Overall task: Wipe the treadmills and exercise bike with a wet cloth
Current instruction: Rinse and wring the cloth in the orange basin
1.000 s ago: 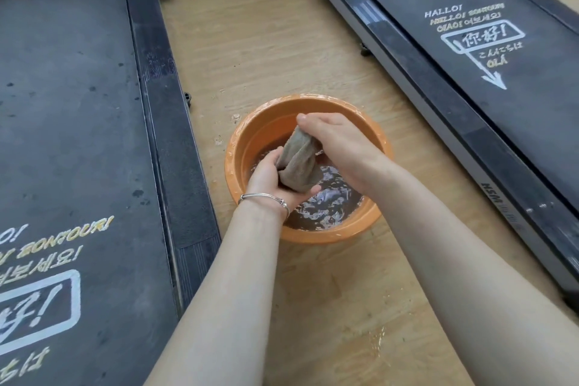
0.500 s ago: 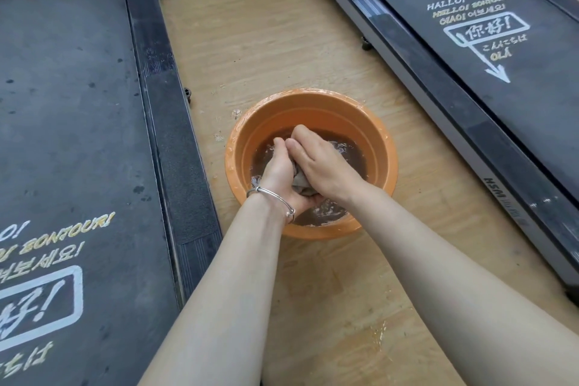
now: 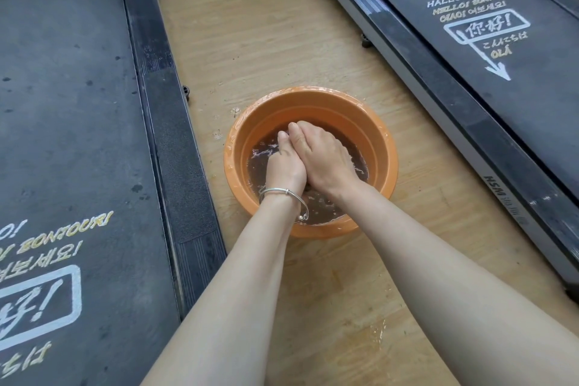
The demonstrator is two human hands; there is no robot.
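Cloth not visible; prob. being rinsed underwater in orange basin (image 3: 379, 147) btwn left treadmill (image 3: 72, 110) & right treadmill (image 3: 488, 50). Left hand (image 3: 286, 166) & right hand (image 3: 326, 157) being pressed together, fingers curled, contents hidden. Next: wringing needed.

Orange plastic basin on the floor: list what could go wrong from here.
1. The brown water looks dirty; a cloth rinsed in it may smear grime onto the black treadmill belts.
2. Both hands, left hand and right hand, press together in the orange plastic basin; lifting out fast may splash more onto the wooden floor, where a wet patch already shines, a slip hazard.
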